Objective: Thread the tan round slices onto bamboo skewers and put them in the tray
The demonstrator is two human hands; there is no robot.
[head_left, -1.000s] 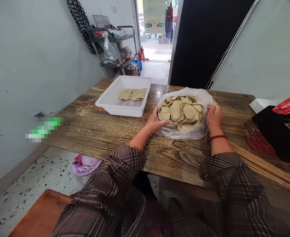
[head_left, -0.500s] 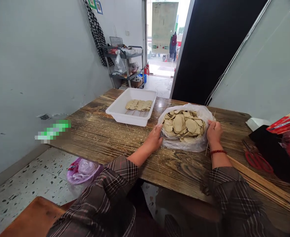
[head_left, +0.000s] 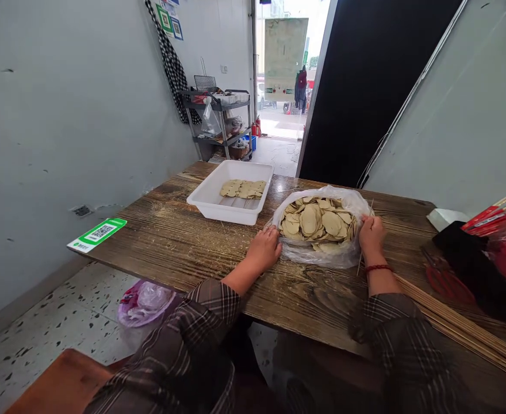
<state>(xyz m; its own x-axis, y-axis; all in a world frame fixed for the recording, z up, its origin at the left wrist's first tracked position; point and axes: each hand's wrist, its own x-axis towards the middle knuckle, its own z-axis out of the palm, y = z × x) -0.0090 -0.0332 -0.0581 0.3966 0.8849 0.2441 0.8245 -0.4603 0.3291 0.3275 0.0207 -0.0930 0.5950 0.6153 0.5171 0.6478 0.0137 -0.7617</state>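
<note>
Beige slices (head_left: 315, 221) lie heaped in an open plastic bag (head_left: 317, 257) on the wooden table (head_left: 179, 247). The right hand (head_left: 371, 234) pinches the bag's right rim; the left hand (head_left: 264, 248) curls at its left edge, its grip unclear. Beyond, a white tray (head_left: 229, 214) holds flat pieces (head_left: 243, 188); thin sticks (head_left: 460, 324) lie rightward.

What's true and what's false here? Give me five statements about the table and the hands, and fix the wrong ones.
1. The translucent plastic bag is filled with thin, flat slices. True.
2. The white plastic tub is empty. False: skewered slices lie in it.
3. The right hand holds the bag's edge. True.
4. The red beaded bracelet is on the left wrist. False: it is on the right.
5. Bamboo skewers lie on the wooden table. True.
</note>
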